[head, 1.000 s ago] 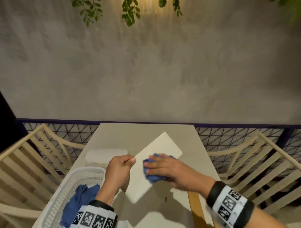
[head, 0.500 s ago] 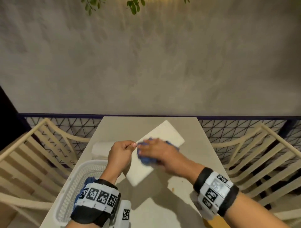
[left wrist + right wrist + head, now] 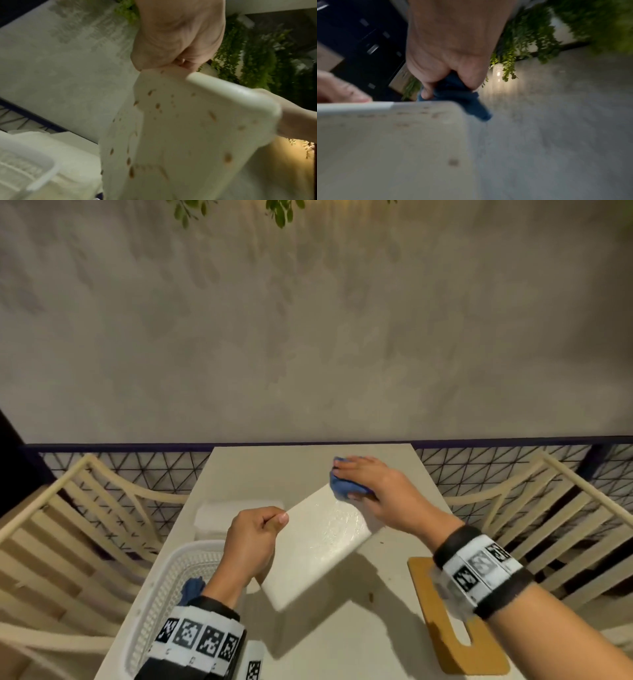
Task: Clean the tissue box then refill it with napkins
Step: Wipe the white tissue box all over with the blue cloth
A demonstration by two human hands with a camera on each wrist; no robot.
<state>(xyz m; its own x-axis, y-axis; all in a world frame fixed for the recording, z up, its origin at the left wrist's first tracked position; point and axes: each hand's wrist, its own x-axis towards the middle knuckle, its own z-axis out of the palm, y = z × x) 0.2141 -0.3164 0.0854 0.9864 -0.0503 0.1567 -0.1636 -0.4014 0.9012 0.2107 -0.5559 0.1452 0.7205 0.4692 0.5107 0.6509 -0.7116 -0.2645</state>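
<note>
Head view: the white, smooth-sided box (image 3: pixel 317 546) is tilted over the bench (image 3: pixel 239 474), its wet face glistening. The left hand (image 3: pixel 251 542) pinches its left edge; the right hand (image 3: pixel 370 487) presses a crumpled blue cloth (image 3: pixel 342 487) at the far corner. Soft white napkins (image 3: pixel 222 515) lie far left.

Left wrist: brown spots dot another face of the box (image 3: pixel 180 135); it should be turned and wiped too.

Right wrist: the fingers (image 3: pixel 426 93) curl round the cloth (image 3: pixel 467 102); the picture is blurred.
</note>
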